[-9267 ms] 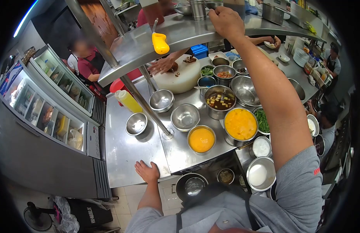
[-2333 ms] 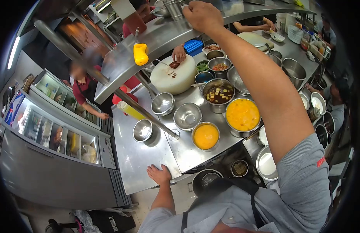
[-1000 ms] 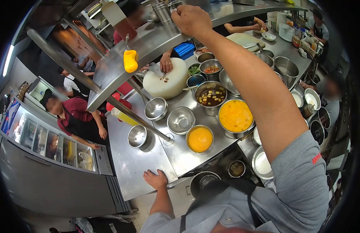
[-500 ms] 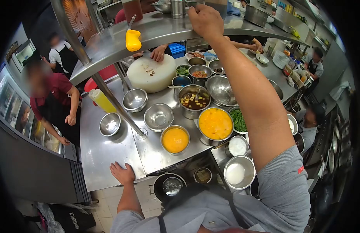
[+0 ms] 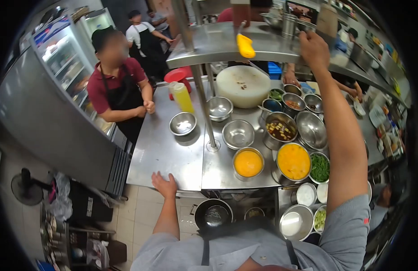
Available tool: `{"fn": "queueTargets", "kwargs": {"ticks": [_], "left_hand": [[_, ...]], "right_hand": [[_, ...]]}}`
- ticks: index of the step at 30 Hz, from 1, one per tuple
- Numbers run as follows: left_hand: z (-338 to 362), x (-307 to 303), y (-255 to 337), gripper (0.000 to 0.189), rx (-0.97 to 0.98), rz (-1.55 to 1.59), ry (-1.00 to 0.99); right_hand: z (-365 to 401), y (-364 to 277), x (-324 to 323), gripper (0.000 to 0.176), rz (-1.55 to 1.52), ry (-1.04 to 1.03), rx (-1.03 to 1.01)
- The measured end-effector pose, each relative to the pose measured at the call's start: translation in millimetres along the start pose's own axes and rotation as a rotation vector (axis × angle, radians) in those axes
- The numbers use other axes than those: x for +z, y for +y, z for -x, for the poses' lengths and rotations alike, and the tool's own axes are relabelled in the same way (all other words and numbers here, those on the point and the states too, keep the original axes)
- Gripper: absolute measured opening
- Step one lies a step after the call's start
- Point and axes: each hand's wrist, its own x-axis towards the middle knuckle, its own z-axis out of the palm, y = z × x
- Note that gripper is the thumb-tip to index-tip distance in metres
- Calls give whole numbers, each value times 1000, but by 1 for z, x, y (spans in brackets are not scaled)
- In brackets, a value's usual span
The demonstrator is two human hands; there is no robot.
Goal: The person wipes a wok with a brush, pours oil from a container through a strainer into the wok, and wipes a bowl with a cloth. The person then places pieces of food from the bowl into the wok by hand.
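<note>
My left hand lies on the near edge of the steel table, its fingers spread and holding nothing. Raised high, my right hand has its fingers curled at the front edge of the overhead steel shelf. Below my right arm, a pot of yellow-orange liquid stands beside a bowl of chopped greens. A smaller bowl of orange liquid is to their left. Behind them sits a pot of dark liquid with pale cubes. Several metal bowls stand about, including one small bowl.
A yellow-handled tool hangs off the shelf near a steel post. Farther back are a round white chopping block and a yellow squeeze bottle. A co-worker in maroon stands left. A black pot sits below the table.
My view has swung left, so the table and shelf appear farther right. Both my hands keep their places. The co-worker in maroon now has both hands together in front.
</note>
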Motion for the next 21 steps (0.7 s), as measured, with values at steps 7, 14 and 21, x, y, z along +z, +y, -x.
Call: {"fn": "queueTargets", "kwargs": {"ticks": [7, 14, 21], "left_hand": [[-50, 6, -67, 75, -1244, 384, 247], [-68, -23, 12, 74, -1670, 885, 205], [-85, 8, -31, 76, -1793, 721, 154]], "right_hand": [[2, -3, -1, 43, 38, -44, 46], [-6, 3, 5, 44, 88, 29, -2], [-5, 6, 6, 44, 73, 57, 12]]}}
